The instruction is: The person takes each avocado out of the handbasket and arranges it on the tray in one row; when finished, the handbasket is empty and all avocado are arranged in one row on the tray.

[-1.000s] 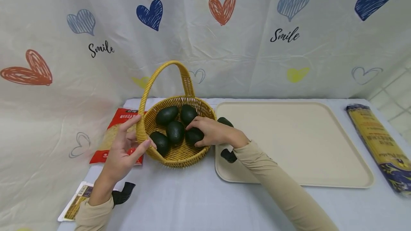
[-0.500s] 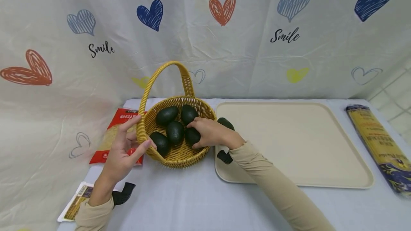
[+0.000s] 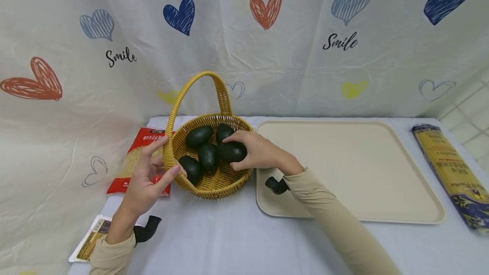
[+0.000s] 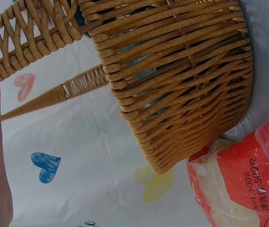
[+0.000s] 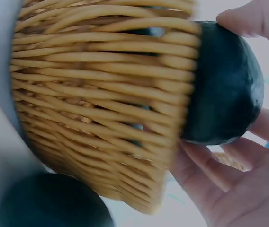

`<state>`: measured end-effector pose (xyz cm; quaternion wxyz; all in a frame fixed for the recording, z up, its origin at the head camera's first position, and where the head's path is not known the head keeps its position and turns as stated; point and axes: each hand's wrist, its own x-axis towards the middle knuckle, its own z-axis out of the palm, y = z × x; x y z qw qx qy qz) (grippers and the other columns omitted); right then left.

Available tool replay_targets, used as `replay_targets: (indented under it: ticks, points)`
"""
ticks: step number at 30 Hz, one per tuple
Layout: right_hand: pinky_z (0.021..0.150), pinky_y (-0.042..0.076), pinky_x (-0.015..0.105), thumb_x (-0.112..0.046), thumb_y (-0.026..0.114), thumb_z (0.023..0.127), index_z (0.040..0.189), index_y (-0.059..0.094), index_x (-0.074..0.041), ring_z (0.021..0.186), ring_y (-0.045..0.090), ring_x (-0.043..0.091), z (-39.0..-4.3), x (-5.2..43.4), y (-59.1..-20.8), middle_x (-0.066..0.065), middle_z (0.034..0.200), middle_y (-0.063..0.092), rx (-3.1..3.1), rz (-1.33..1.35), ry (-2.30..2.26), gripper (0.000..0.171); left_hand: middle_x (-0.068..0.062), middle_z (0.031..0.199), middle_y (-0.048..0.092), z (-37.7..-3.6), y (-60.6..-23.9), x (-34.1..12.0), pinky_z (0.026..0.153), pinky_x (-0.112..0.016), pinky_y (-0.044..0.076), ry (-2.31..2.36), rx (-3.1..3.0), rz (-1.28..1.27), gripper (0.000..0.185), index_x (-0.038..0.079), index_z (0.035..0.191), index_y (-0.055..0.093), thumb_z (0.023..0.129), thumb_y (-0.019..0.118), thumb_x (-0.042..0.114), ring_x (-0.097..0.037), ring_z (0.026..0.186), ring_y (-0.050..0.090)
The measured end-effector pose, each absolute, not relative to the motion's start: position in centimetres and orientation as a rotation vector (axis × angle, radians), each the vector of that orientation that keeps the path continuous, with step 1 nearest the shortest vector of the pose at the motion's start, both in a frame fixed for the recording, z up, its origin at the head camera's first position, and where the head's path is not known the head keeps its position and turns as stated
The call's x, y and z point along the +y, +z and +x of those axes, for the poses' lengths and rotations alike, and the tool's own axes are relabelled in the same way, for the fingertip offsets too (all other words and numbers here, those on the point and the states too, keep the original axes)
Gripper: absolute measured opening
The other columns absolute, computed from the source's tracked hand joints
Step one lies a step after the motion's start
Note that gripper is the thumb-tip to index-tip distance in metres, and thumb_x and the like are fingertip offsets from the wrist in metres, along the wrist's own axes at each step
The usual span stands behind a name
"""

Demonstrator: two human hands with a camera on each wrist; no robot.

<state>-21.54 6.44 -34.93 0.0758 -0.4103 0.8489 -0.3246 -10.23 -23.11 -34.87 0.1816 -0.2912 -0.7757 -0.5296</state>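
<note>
"Smile" twice on the heart-print curtain (image 3: 244,33), "500" on the red packet (image 4: 248,184)

A beige tray (image 3: 382,169) lies on the counter (image 3: 229,237) beneath a white backdrop (image 3: 244,54) printed with hearts. A red packet (image 3: 131,162) lies at the counter's left, a flat card-like packet (image 3: 89,245) near its front edge. At the far right lies a long yellow-and-blue packet (image 3: 452,173), possibly noodles.

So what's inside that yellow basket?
The basket holds dark avocados: four lie inside, and the right hand grips a fifth. Anything beneath them is hidden.
</note>
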Motion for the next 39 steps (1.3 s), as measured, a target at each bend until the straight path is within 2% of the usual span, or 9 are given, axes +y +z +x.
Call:
replay_targets:
  ticks: [4, 7, 12, 19, 27, 32, 39]
  points:
    - [0.105, 0.049, 0.041, -0.02, 0.08, 0.083, 0.139, 0.065, -0.008, 0.127, 0.059, 0.022, -21.2, 8.3, -33.9, 0.007, 0.139, 0.065, 2.524, -1.249, -1.154, 0.059, 0.004, 0.094, 0.073, -10.3, -35.0, -22.8, 0.085, -0.017, 0.056, -1.503, -2.198, -0.808, 0.081, 0.004, 0.158, 0.031, 0.088, 0.062, -0.022, -0.005, 0.089, 0.072]
    - [0.097, 0.053, 0.043, -0.017, 0.082, 0.082, 0.138, 0.066, -0.01, 0.12, 0.06, 0.02, -20.8, 9.9, -33.1, 0.003, 0.137, 0.066, 2.5, -1.222, -1.283, 0.059, 0.004, 0.093, 0.073, -10.3, -35.1, -22.7, 0.084, -0.017, 0.057, -1.504, -2.203, -0.805, 0.082, 0.004, 0.158, 0.031, 0.087, 0.062, -0.022, -0.005, 0.089, 0.072]
    - [0.09, 0.057, 0.047, -0.008, 0.085, 0.082, 0.139, 0.065, -0.01, 0.12, 0.06, 0.02, -20.2, 12.7, -31.6, 0.004, 0.136, 0.065, 2.493, -1.168, -1.44, 0.06, 0.002, 0.093, 0.073, -10.6, -35.2, -22.7, 0.085, -0.017, 0.057, -1.492, -2.206, -0.819, 0.083, 0.002, 0.158, 0.031, 0.086, 0.062, -0.024, -0.005, 0.09, 0.073]
    - [0.091, 0.056, 0.034, -0.003, 0.085, 0.082, 0.14, 0.065, -0.011, 0.12, 0.059, 0.019, -20.3, 16.5, -30.8, 0.003, 0.136, 0.064, 2.597, -1.123, -1.466, 0.062, 0.003, 0.093, 0.075, -10.6, -35.1, -23.0, 0.087, -0.017, 0.056, -1.485, -2.213, -0.804, 0.083, 0.0, 0.157, 0.03, 0.084, 0.061, -0.025, -0.005, 0.093, 0.072]
    - [0.091, 0.055, 0.04, -0.007, 0.084, 0.085, 0.14, 0.065, -0.014, 0.118, 0.058, 0.021, -20.1, 20.4, -33.0, 0.002, 0.139, 0.063, 2.713, -0.938, -1.407, 0.059, 0.002, 0.091, 0.075, -10.6, -35.0, -23.0, 0.088, -0.017, 0.055, -1.481, -2.203, -0.817, 0.083, -0.001, 0.158, 0.03, 0.085, 0.061, -0.025, -0.005, 0.096, 0.071]
    - [0.086, 0.056, 0.033, -0.006, 0.085, 0.084, 0.138, 0.066, -0.01, 0.112, 0.058, 0.024, -20.1, 22.1, -35.6, 0.007, 0.137, 0.065, 2.716, -0.866, -1.38, 0.057, 0.003, 0.092, 0.075, -10.5, -35.2, -23.0, 0.089, -0.016, 0.054, -1.484, -2.204, -0.817, 0.083, -0.001, 0.158, 0.029, 0.084, 0.06, -0.025, -0.004, 0.095, 0.071]
    - [0.079, 0.054, 0.03, -0.007, 0.084, 0.083, 0.136, 0.067, -0.006, 0.104, 0.057, 0.024, -20.3, 22.4, -38.2, 0.009, 0.131, 0.069, 2.739, -0.813, -1.326, 0.055, 0.002, 0.093, 0.075, -10.4, -35.4, -23.0, 0.089, -0.016, 0.054, -1.487, -2.184, -0.842, 0.082, -0.002, 0.158, 0.028, 0.085, 0.06, -0.025, -0.005, 0.096, 0.071]
